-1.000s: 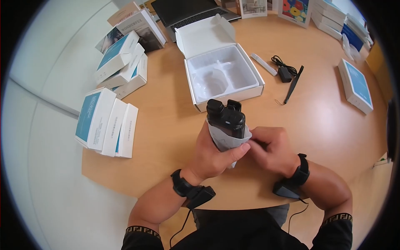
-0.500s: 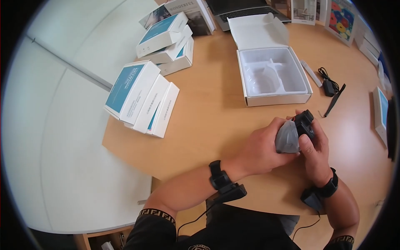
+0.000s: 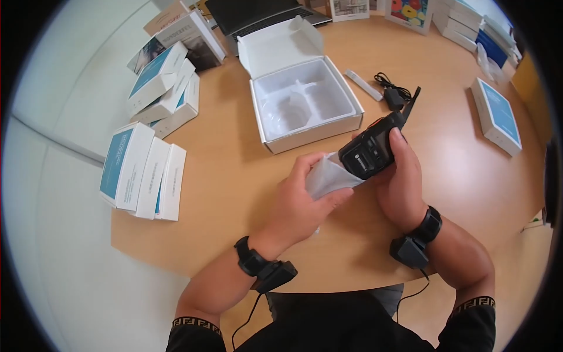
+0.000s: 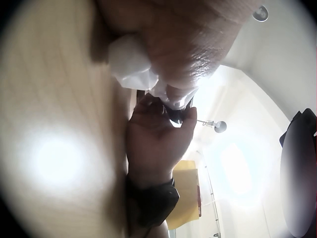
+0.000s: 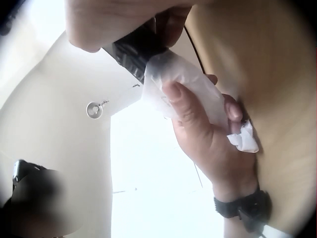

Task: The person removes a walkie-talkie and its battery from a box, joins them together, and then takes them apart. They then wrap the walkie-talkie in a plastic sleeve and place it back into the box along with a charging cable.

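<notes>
A black handheld device (image 3: pixel 370 148) is tilted above the table, its lower end inside a whitish translucent sleeve (image 3: pixel 329 178). The left hand (image 3: pixel 293 205) grips the sleeve, thumb across its near side. Fingers and thumb of the right hand (image 3: pixel 402 179) hold the device's bare upper part. In the right wrist view the sleeve (image 5: pixel 185 82) wraps the device (image 5: pixel 133 52), and the left hand (image 5: pixel 213 148) holds it, a crumpled end (image 5: pixel 245 139) sticking out by the fingers. The left wrist view shows the right hand (image 4: pixel 156 141) at the far end, partly in shadow.
An open white box (image 3: pixel 311 132) with a moulded tray stands behind the hands. Right of it lie a white stick-like item (image 3: pixel 363 85), a black adapter with cable (image 3: pixel 394 98) and a black strap (image 3: pixel 413 102). White-and-blue boxes (image 3: pixel 127 167) are stacked at left; another box (image 3: pixel 495 117) lies at right.
The head view has swung back to the right. The device, upright in the hands a second ago, now leans to the upper right with more of it outside the sleeve, and the right hand holds its body.
</notes>
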`<action>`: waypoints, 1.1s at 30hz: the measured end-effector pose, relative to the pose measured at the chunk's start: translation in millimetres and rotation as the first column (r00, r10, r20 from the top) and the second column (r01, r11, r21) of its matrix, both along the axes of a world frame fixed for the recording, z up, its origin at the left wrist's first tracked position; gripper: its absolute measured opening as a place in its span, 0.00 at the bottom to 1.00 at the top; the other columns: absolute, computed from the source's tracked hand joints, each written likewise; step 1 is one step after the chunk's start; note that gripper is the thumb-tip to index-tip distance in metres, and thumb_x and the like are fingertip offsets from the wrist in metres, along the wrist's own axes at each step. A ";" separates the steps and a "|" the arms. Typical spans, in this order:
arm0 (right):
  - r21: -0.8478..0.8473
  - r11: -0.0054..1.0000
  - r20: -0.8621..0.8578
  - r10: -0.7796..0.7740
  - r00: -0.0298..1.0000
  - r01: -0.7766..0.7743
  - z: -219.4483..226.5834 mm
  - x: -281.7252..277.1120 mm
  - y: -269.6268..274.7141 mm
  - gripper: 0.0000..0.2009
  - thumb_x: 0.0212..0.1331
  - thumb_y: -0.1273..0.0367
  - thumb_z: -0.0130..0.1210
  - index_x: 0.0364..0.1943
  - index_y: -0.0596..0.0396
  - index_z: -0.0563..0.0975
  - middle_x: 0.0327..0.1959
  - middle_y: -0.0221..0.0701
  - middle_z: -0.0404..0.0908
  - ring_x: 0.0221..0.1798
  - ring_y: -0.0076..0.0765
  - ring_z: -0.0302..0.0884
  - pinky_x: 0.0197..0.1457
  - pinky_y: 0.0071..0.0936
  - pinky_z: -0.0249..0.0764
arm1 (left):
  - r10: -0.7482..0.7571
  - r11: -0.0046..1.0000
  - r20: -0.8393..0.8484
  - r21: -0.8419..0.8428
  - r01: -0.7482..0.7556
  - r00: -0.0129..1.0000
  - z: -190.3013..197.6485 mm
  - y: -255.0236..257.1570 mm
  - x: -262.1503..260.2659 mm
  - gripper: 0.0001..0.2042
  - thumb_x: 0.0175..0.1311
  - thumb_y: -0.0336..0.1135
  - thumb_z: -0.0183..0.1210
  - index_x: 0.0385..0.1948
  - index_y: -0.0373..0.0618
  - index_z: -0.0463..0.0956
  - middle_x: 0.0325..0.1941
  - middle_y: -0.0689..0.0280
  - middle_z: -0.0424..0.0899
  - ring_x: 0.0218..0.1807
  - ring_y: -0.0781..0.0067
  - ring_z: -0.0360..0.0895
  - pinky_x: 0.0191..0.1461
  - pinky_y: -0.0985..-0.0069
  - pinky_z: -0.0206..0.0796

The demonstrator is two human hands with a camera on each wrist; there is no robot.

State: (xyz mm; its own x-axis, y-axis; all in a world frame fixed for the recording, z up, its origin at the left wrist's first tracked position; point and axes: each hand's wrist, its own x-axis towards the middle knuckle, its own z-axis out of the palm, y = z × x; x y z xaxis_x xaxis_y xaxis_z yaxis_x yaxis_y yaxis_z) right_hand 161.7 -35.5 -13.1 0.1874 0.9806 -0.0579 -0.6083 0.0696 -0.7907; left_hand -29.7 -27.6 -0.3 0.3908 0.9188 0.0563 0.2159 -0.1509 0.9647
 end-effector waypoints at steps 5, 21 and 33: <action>-0.014 0.998 -0.068 -0.060 0.996 0.059 13.0 8.0 2.2 0.19 0.74 0.51 0.43 0.48 0.51 0.73 0.40 0.33 0.82 0.42 0.37 0.84 0.47 0.35 0.80 | 0.062 0.998 0.025 0.003 -0.062 0.998 -8.5 1.7 -2.1 0.31 0.60 0.41 0.71 0.60 0.40 0.65 0.51 0.59 0.82 0.50 0.68 0.80 0.54 0.69 0.73; 0.293 0.940 0.128 -0.222 0.967 0.177 34.7 22.1 -6.8 0.33 0.65 0.61 0.55 0.72 0.51 0.58 0.46 0.34 0.77 0.51 0.47 0.82 0.44 0.41 0.84 | 0.020 0.803 -0.091 0.594 0.039 0.996 -0.7 0.8 -19.9 0.37 0.60 0.35 0.65 0.70 0.36 0.58 0.70 0.47 0.63 0.73 0.51 0.61 0.75 0.63 0.53; 0.338 0.929 0.537 -0.060 0.841 -0.149 16.7 3.7 -21.2 0.45 0.54 0.72 0.66 0.75 0.55 0.53 0.54 0.38 0.77 0.50 0.34 0.81 0.57 0.33 0.77 | -0.253 0.967 0.216 0.097 0.237 0.943 -10.3 4.2 -11.5 0.32 0.64 0.30 0.62 0.70 0.39 0.61 0.71 0.56 0.68 0.73 0.61 0.64 0.76 0.64 0.53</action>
